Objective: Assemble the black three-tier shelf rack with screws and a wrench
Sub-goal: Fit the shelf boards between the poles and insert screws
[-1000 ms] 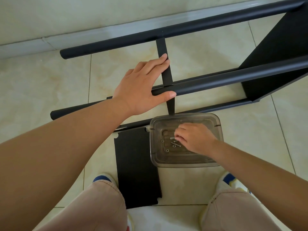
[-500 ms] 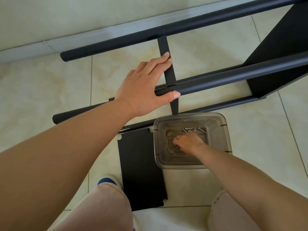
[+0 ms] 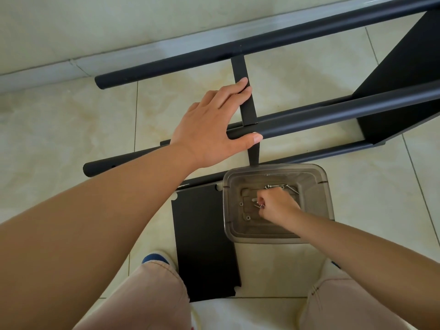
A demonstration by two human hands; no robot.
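Nearest to me, a loose black shelf panel lies flat on the floor between my feet, so I judge at least one tier is not yet fitted. Just beside it, overlapping its right edge, stands a clear plastic tub, and my right hand is down inside it with fingers curled, pinching what looks like a screw; more screws and a few small washers or nuts lie on the tub's bottom. I see no wrench anywhere, so tightening seems some way off. Further out, my left hand rests with straight fingers and spread thumb on the near upper tube of the rack frame, which lies on its side by the wall. Its long tubes are joined by a flat crossbar, and one panel is already mounted at the far right. By my reckoning the work is roughly midway
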